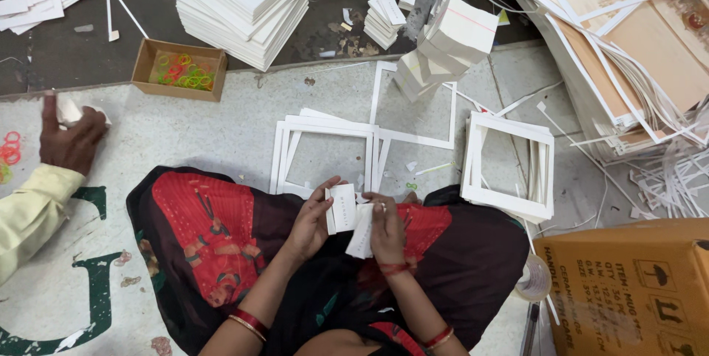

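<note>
The scene is lit evenly by soft, diffuse light, seemingly from overhead, and no single source can be made out. Shadows are kept faint and short; a soft one is seen under the stacked white sheets [244, 1] and beside the white card frames [325, 153]. The white paper is rendered bright, close to washed out at the upper edge, though no hard glare is found. Focus is held well across the middle. Slight wide-angle stretching is noticed at the corners, where the brown carton [635, 289] is bent outward, and fine detail is softened there.
</note>
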`<state>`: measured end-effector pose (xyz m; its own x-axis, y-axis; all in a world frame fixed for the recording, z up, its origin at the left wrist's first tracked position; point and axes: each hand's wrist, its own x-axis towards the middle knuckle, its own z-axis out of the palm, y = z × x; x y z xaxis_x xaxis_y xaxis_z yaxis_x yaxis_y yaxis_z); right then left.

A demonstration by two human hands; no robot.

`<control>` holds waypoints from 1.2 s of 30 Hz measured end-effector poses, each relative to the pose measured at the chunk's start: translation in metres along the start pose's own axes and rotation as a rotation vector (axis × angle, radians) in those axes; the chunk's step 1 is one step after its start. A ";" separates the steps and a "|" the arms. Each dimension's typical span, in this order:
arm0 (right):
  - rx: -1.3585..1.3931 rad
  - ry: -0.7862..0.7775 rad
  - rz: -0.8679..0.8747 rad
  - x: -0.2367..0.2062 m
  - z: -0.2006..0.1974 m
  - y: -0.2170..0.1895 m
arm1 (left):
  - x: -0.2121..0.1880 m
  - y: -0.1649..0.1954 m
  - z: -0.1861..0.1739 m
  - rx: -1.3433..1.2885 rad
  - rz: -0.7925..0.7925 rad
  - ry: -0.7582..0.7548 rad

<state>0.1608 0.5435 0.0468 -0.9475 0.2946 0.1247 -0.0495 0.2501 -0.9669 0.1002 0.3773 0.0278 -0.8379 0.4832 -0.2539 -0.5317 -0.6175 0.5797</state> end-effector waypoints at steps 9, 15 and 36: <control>-0.012 0.104 0.259 0.009 0.031 0.064 | -0.006 -0.011 -0.002 -0.211 -0.055 -0.127; 0.332 0.142 0.355 0.007 0.024 0.085 | 0.006 -0.024 -0.019 -0.044 0.034 0.066; -0.257 -0.068 -0.222 0.023 0.014 0.006 | -0.001 -0.049 -0.046 0.524 -0.244 -0.195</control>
<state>0.1344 0.5389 0.0409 -0.9418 0.1469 0.3024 -0.1839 0.5280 -0.8291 0.1216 0.3780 -0.0357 -0.6354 0.7074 -0.3096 -0.5326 -0.1113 0.8390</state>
